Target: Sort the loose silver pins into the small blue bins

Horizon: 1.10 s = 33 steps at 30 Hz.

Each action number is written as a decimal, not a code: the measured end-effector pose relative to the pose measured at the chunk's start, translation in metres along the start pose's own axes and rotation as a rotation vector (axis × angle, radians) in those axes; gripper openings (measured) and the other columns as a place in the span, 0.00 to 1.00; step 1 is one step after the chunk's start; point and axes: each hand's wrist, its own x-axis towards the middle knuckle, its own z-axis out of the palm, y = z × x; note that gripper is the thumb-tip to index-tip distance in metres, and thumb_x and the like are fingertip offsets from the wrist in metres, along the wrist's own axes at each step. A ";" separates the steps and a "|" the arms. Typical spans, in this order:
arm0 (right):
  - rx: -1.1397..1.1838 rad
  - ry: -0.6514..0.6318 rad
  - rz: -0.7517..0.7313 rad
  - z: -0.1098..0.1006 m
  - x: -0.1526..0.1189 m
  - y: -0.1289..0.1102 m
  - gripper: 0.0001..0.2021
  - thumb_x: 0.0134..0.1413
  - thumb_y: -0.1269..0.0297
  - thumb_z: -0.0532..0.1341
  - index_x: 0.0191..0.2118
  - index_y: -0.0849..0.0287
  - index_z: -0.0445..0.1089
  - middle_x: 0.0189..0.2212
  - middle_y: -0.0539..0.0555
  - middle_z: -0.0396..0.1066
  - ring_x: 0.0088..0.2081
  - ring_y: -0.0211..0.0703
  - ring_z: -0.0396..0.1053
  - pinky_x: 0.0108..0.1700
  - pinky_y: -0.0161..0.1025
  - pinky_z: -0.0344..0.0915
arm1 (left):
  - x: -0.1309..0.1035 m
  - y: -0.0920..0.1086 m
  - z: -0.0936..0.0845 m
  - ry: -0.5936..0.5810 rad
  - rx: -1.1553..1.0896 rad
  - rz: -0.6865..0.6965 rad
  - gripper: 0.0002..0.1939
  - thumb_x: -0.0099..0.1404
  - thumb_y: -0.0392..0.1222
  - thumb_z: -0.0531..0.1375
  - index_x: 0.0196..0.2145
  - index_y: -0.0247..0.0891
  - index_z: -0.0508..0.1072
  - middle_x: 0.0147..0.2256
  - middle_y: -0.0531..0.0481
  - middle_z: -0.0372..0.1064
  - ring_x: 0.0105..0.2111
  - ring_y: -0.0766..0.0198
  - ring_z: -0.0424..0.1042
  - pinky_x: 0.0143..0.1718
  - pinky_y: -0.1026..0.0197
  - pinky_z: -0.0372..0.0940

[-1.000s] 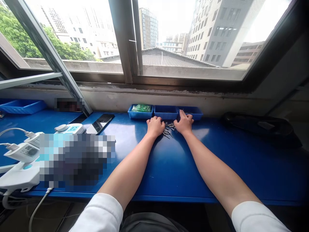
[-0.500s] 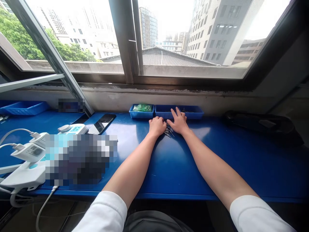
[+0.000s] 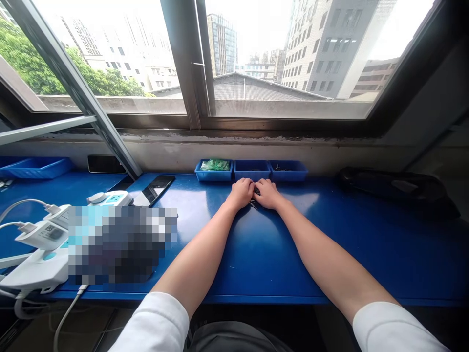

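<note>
Both hands are close together on the blue bench, over a small heap of thin dark metal pieces [image 3: 254,204] too small to identify. My left hand [image 3: 241,192] is closed, fingers curled at the heap's left side; what they grip is hidden. From the right, my right hand [image 3: 270,193] curls its fingers over the same pieces, and its fingertips are out of sight. Just behind the hands stand a middle blue bin [image 3: 251,174] with a few dark bits and a right blue bin [image 3: 289,176] holding thin dark pieces. Green packets [image 3: 215,165] fill the left blue bin [image 3: 213,177].
A phone [image 3: 158,189] lies left of the bins, and another dark phone-like slab [image 3: 106,164] leans by the wall. White power strips [image 3: 32,269] with plugs and a blurred object occupy the left. A black case [image 3: 395,190] lies right. The bench's front edge [image 3: 271,299] is near me.
My right hand has come back from the bins, its spread fingers now curled down over the heap beside my left hand. The left hand has stayed nearly in place.
</note>
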 end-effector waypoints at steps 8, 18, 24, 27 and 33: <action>-0.025 0.010 -0.015 0.007 0.013 0.003 0.14 0.60 0.65 0.47 0.43 0.60 0.67 0.44 0.61 0.67 0.43 0.51 0.61 0.42 0.44 0.59 | -0.002 0.004 0.001 -0.040 0.127 0.008 0.14 0.69 0.42 0.45 0.40 0.39 0.69 0.42 0.45 0.71 0.46 0.56 0.67 0.46 0.53 0.59; 0.077 0.105 -0.074 0.015 0.017 0.010 0.12 0.59 0.68 0.47 0.37 0.60 0.67 0.38 0.59 0.68 0.38 0.47 0.62 0.40 0.41 0.59 | -0.002 0.005 -0.002 -0.051 0.056 0.013 0.14 0.69 0.44 0.45 0.41 0.41 0.69 0.43 0.47 0.71 0.47 0.58 0.68 0.48 0.54 0.58; 0.271 0.228 -0.129 0.019 0.018 0.016 0.10 0.56 0.70 0.49 0.31 0.59 0.67 0.31 0.55 0.66 0.33 0.41 0.62 0.37 0.36 0.60 | -0.002 0.005 -0.003 -0.055 0.056 0.016 0.16 0.69 0.46 0.44 0.42 0.41 0.69 0.43 0.47 0.71 0.47 0.58 0.67 0.49 0.53 0.57; 0.325 0.293 -0.140 0.017 0.016 0.015 0.10 0.56 0.70 0.49 0.30 0.59 0.66 0.31 0.54 0.67 0.33 0.41 0.63 0.37 0.36 0.60 | -0.003 0.006 -0.004 -0.055 0.055 0.016 0.16 0.69 0.46 0.44 0.42 0.41 0.69 0.43 0.47 0.71 0.47 0.58 0.67 0.49 0.53 0.57; 0.422 0.446 -0.058 0.008 0.014 0.010 0.12 0.59 0.61 0.50 0.32 0.58 0.67 0.30 0.54 0.71 0.33 0.42 0.66 0.37 0.36 0.61 | -0.005 0.010 -0.009 -0.035 0.018 0.020 0.20 0.70 0.52 0.42 0.47 0.42 0.68 0.46 0.47 0.70 0.50 0.57 0.65 0.51 0.53 0.56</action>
